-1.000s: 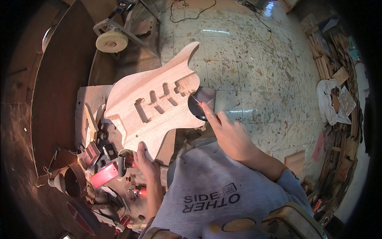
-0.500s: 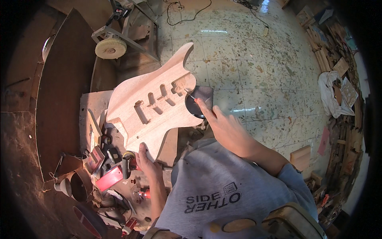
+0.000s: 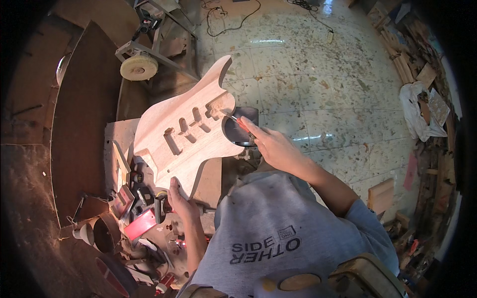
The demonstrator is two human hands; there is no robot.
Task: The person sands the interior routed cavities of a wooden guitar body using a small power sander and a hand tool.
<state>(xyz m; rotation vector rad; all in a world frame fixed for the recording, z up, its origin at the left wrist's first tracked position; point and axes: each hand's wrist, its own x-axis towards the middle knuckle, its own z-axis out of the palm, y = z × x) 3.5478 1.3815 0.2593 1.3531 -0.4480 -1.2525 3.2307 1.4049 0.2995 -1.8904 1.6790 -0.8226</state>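
Observation:
A bare, pale wooden electric guitar body [image 3: 191, 144] with several routed cavities lies tilted before me, its horns pointing toward the far right. My left hand [image 3: 183, 204] grips its near edge, thumb on the top face and fingers out of sight below. My right hand [image 3: 278, 149] is closed round a slim tool with a red handle and a thin metal shaft [image 3: 229, 116]; whether it is a chisel or a screwdriver I cannot tell. Its tip meets the rim of the neck pocket [image 3: 217, 105], where the wood looks rough.
Beneath the body is a worktop [image 3: 114, 134] crowded with hand tools, a pink-red box [image 3: 140, 223] and wood offcuts. A round dark machine part [image 3: 246, 119] sits beside the neck end. At the far left stands a buffing wheel [image 3: 139, 67]; wood scraps line the right.
The guitar body has shifted slightly left and nearer in view, along with the surroundings. My right hand has moved a little, and more of the tool's red handle shows.

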